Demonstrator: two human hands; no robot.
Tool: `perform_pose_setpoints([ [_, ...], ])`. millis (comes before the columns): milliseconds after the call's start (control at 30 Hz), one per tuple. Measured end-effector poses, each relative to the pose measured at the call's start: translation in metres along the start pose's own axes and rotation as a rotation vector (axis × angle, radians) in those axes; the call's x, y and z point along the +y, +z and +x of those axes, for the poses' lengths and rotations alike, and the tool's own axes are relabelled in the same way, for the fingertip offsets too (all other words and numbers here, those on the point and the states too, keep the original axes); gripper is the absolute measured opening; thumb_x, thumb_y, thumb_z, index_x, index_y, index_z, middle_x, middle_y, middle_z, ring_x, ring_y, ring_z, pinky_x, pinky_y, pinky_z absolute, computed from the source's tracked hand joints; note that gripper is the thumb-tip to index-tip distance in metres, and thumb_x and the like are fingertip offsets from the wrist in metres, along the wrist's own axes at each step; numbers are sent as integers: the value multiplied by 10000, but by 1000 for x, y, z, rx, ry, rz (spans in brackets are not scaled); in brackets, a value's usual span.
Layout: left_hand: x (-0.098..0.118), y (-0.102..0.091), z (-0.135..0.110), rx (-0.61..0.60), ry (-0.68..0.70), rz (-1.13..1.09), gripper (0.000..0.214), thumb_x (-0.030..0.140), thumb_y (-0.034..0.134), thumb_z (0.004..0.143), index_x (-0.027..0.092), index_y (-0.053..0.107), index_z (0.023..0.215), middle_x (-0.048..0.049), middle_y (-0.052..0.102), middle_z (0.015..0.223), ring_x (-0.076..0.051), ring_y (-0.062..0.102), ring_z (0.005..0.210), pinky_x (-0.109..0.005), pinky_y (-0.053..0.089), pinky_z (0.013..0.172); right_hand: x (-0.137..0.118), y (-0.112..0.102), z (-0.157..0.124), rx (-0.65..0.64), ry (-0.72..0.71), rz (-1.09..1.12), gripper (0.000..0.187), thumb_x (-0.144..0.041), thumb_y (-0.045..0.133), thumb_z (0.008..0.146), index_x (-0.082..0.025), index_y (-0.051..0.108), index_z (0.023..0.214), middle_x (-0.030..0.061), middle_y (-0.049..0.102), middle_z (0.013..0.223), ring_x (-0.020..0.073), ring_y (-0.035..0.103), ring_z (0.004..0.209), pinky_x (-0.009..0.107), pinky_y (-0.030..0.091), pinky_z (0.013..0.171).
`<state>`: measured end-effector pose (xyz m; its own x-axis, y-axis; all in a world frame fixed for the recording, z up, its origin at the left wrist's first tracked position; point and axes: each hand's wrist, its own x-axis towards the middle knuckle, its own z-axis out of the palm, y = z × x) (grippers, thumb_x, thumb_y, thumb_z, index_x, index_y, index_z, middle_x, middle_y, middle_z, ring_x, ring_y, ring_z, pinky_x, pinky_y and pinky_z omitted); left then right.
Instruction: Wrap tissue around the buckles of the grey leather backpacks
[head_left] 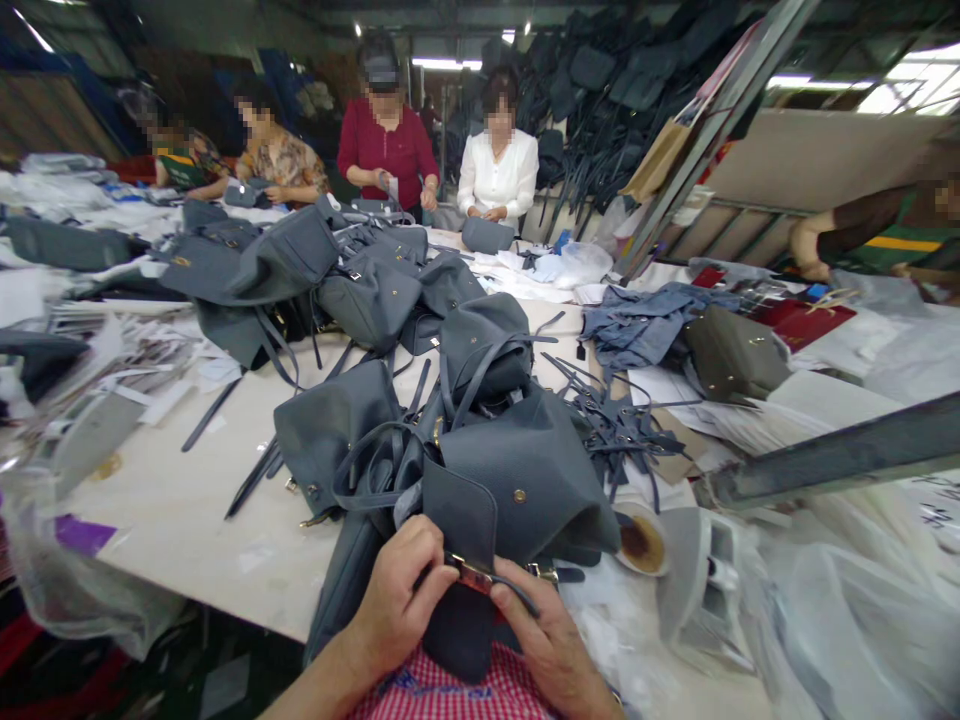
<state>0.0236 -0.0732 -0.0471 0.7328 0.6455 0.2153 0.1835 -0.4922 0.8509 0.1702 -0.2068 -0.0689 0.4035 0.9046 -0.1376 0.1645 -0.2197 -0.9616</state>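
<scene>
At the table's near edge, my left hand [397, 595] is closed, thumb and fingers pinching a dark strap by a shiny metal clasp [474, 576]. My right hand [551, 640] grips the same strap on the clasp's other side, its thumb pressed close to the metal. Just beyond both hands lies a grey-blue leather bag [547, 470], its flap [461, 500] hanging down toward the clasp. Below the clasp a dark leather piece [457, 635] rests over a red checked cloth [450, 690]. The fingertips under the strap are partly hidden.
More grey-blue bags [270, 255] are heaped along the table [172, 540]. Loose straps [615, 430] lie to the right, near a cup with brown contents [641, 540] and a metal beam [847, 450]. Several co-workers, one in a white shirt [499, 165], are around the table.
</scene>
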Motion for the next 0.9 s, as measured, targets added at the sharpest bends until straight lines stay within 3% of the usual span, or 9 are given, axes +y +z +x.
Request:
perform_pose_setpoints([
  [67,3,-5,0,-21,-251,7,515,521,322,932,196,471,561,-3,489,585,-150,477,590,-284,386,604,-2,0,1,-12,-17,6,431,-578,492,874,-292,718,1104,62,738,1132,267,688,1021,386,570,891],
  [200,7,-2,-7,-494,-775,-333,793,748,160,834,184,477,376,-3,441,361,-97,396,324,-251,286,410,-5,1,0,-19,-145,-48,373,-504,492,905,-320,675,1173,42,728,1150,248,686,1051,355,542,950],
  [233,8,3,-10,-547,-847,-438,821,805,165,783,176,496,372,-14,463,357,-90,390,295,-241,244,370,-5,2,0,-25,-182,-62,363,-481,492,912,-321,662,1190,43,725,1153,248,688,1047,350,548,941],
  [300,8,14,-14,-497,-947,-582,841,886,201,687,168,514,380,-20,483,357,-79,380,267,-226,165,323,-5,4,0,-61,-253,-85,350,-435,499,917,-313,647,1210,47,722,1155,248,692,1041,344,560,920],
  [467,15,34,-12,-322,-973,-744,820,907,376,601,132,559,404,-27,506,356,-60,378,256,-212,105,307,-2,9,0,-73,-278,-88,339,-380,501,921,-284,653,1209,63,729,1141,238,709,1004,303,580,863],
  [700,20,39,-13,-233,-941,-944,659,784,610,587,138,545,475,34,479,343,-25,327,247,-198,108,296,13,10,-8,27,-84,-15,383,-525,502,888,-299,718,1109,68,751,1096,262,702,989,332,566,861],
  [900,14,47,-16,-151,-963,-917,627,783,613,578,163,518,555,15,561,403,-28,345,242,-187,142,278,21,11,-6,23,81,23,499,-639,508,827,-279,728,1093,86,730,1145,286,663,1050,392,508,948],
])
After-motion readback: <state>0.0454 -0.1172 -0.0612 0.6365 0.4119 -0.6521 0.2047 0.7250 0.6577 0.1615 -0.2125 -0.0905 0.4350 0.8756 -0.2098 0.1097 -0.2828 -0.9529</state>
